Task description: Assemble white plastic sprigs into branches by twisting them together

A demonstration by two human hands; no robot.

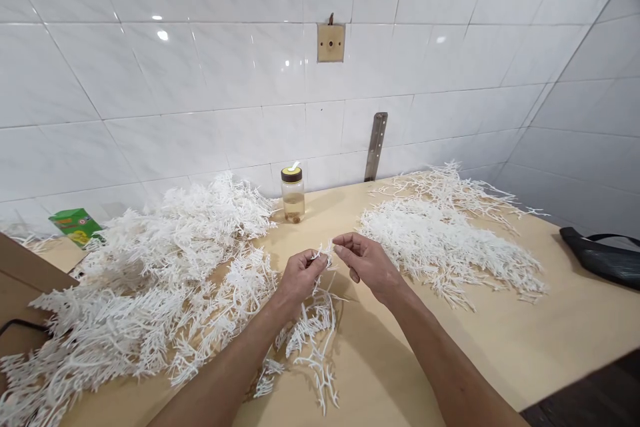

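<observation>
My left hand [301, 275] is closed on a small white branched piece [326, 255] above the middle of the table. Close to its right, my right hand [364, 261] has thumb and forefinger pinched at the edge of that piece; whether anything is between them is too small to tell. Below the hands lie loose white branched pieces [320, 327]. A large heap of white feathery pieces [150, 280] covers the left side, and a flatter pile of white pieces [445, 243] lies on the right.
A jar with a dark lid [293, 203] and liquid stands near the tiled wall [225, 67]. A metal strip [376, 147] leans there. A green box [76, 225] is at the far left, a black bag [603, 257] at the table's [565, 340] right edge.
</observation>
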